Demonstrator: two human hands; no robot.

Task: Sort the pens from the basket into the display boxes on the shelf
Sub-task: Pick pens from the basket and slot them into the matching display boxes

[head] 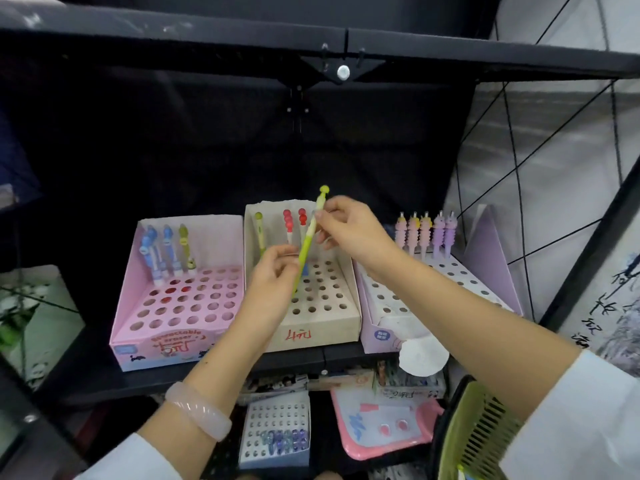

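Display boxes: pink (180,299), beige (323,306), lilac (381,306), side by side on shelf (104,375). Green basket (474,427) lower right. Green pen (309,237) tilted above beige box, both grips on it: right hand (349,230) pinches upper barrel, left hand (273,275) fingers curled round lower barrel.

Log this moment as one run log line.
phase: placing | right hand: pinches green pen | left hand: steadies its lower part | target: middle display box | basket: lower right
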